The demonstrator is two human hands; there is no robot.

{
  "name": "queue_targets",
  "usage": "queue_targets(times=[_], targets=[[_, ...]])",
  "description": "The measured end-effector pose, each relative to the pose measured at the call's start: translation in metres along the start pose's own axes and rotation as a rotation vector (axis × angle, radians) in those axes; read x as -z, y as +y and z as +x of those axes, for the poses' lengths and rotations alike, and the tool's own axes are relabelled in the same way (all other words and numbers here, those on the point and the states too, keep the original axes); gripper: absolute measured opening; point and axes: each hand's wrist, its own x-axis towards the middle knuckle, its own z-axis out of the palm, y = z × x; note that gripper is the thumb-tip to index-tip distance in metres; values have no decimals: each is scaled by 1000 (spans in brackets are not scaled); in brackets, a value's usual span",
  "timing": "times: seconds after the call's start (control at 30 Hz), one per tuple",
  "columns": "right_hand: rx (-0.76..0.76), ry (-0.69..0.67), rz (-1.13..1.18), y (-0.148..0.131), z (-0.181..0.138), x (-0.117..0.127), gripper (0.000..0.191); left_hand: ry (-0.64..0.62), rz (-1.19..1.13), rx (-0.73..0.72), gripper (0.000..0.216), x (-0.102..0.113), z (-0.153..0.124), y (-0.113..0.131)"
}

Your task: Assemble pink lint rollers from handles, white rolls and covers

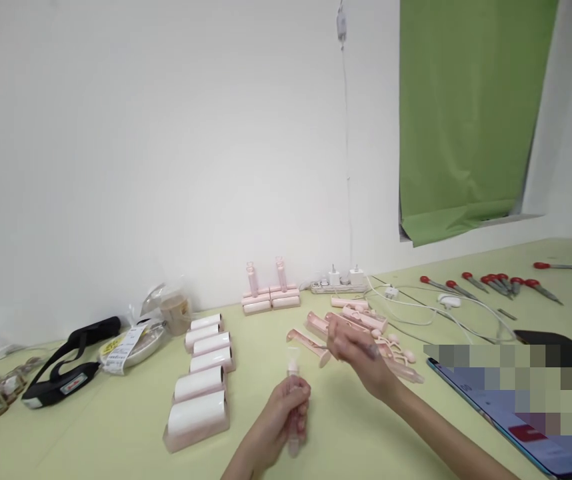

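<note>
I have the left hand (279,417) low at the near middle of the table (116,427), its fingers curled round a clear, pinkish tube (293,367) that shows above the thumb and below the fist. The right hand (361,357) hangs to its right with fingertips pressed together, pinching a slim object (373,351) (too blurred from where I sit for me to name it). Just beside those fingertips lies a pink trough-shaped piece (303,340) with a round end, and beyond and beneath the hand I see a cluster of pink parts (363,318), some long and some small. To the left I count six white-topped cylinders (199,412) in a column running away from me; near the wall, two pink upright pieces (281,277) stand by more pink-and-white blocks (286,303). A power strip (339,288) with plugs sits right of those, its white cables looping across. On my far right are red-ended tools (532,283) and, nearer, a phone (496,417) partly masked by pixels. Over at left I make out a black strap (63,390), a wrapped container (141,345) and a cup (176,315).
</note>
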Motion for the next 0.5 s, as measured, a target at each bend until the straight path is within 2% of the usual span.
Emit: queue_targets(times=[0.07,0.13,0.27,0.37,0.43,0.5], targets=[[-76,66,253,0,3,-5,37,-33,83,21,22,-1,-4,0],[-102,37,276,-1,3,-10,37,-53,156,9,20,-7,-6,2],[-55,-36,-77,0,-3,-17,35,29,425,-61,17,-18,-7,6],[10,-46,-425,5,-7,-21,26,137,748,-211,22,-22,-9,7],[-37,-85,-622,9,-9,-24,29,198,953,-309,28,-23,-10,8],[-113,-128,-702,13,-13,-28,40,228,1113,-353,27,-23,-12,9]])
